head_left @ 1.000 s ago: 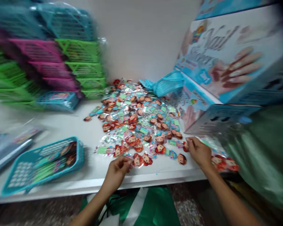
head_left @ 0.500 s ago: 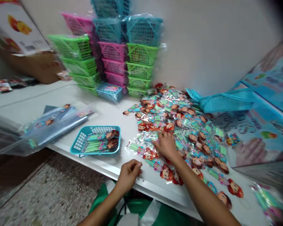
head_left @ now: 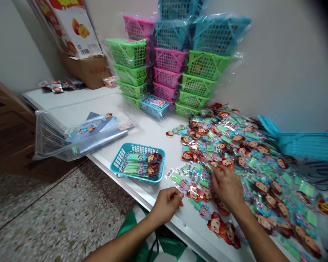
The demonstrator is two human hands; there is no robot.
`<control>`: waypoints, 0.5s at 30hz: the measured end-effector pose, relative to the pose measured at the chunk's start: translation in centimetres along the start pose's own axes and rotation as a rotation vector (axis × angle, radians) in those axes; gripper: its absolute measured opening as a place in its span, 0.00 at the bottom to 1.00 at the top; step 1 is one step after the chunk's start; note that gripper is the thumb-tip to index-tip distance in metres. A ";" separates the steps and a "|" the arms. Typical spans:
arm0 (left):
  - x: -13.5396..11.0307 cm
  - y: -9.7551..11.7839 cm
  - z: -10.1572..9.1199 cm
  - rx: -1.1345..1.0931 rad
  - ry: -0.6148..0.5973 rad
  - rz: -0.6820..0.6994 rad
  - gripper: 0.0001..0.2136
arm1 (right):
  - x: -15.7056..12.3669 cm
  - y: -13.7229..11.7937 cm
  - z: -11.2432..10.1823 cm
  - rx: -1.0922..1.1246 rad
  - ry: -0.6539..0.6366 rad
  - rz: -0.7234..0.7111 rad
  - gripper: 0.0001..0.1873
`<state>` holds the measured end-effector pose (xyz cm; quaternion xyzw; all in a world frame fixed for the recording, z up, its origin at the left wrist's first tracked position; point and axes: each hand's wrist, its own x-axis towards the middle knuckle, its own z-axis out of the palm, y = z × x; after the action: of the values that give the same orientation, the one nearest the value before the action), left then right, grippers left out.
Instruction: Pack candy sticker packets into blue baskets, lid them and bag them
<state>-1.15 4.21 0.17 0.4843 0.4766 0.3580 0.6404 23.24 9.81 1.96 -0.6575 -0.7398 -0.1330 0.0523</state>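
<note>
While left hand (head_left: 166,203) near basket (head_left: 139,148), right hand (head_left: 228,186) over packets (head_left: 257,164).

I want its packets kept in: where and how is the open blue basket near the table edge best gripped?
Probably by the blue basket's right-end rim, pinched with the left hand, coming in from above and the right. It sits upright and open-topped with packets inside; its rim offers a narrow edge, and that end is nearest the hand.

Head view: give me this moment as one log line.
left hand: curled, at table edge | right hand: at packet pile | teal basket: packets inside
</note>
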 end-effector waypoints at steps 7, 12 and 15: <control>1.0 1.7 2.4 -0.337 0.021 -0.025 0.21 | -3.2 -4.0 -3.0 0.277 0.077 -0.102 0.17; 1.0 2.1 3.6 -0.732 0.163 -0.103 0.17 | -6.2 -8.5 -4.9 0.577 -0.092 -0.304 0.17; 0.7 1.8 2.4 -0.697 0.203 -0.195 0.14 | -5.6 -7.6 -5.1 0.764 -0.265 -0.219 0.15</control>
<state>1.37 4.65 1.91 0.1516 0.4313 0.4822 0.7473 15.98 2.37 4.43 -0.5197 -0.8017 0.2320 0.1825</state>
